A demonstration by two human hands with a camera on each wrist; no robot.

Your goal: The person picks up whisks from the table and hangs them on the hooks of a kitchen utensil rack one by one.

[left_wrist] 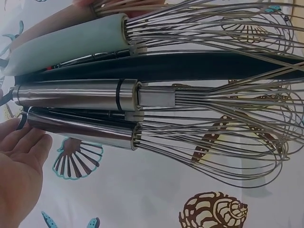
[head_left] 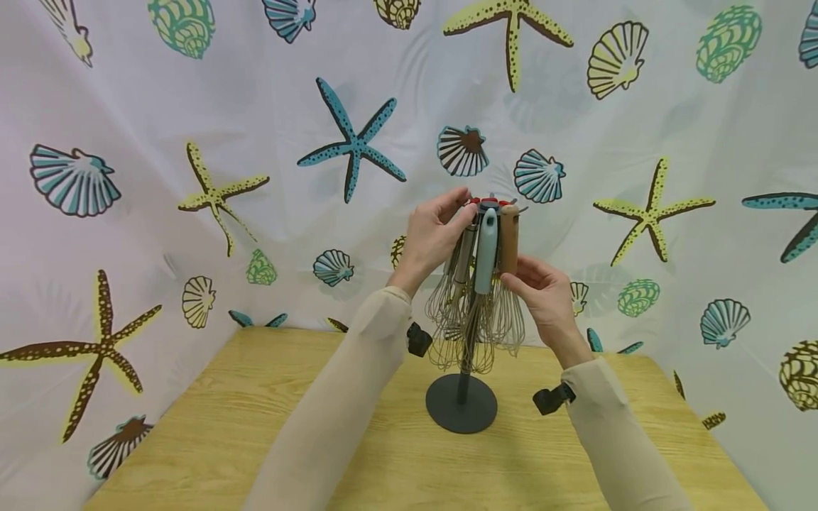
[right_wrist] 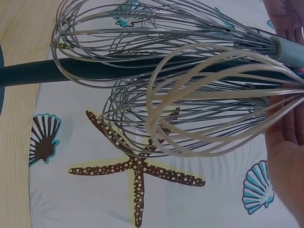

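Observation:
A dark rotating-style stand point(head_left: 461, 404) with a round base holds several whisks hanging from hooks at its top. My left hand point(head_left: 431, 238) is at the top, thumb and fingers around the hooked rim beside a steel-handled whisk point(left_wrist: 76, 95). On the other side, my right hand point(head_left: 543, 294) pinches the lower end of the brown handle of a whisk point(head_left: 509, 241) with pale, thick loops point(right_wrist: 190, 95). Between the hands hangs a whisk with a light blue-green handle point(head_left: 487, 248). A second shiny steel whisk point(left_wrist: 80, 128) hangs close to my left fingers.
The stand is on a wooden table point(head_left: 255, 426). Behind and at both sides hangs a white curtain point(head_left: 268, 85) printed with starfish and shells. Wire loops of the hanging whisks crowd together around the dark pole point(left_wrist: 175, 66).

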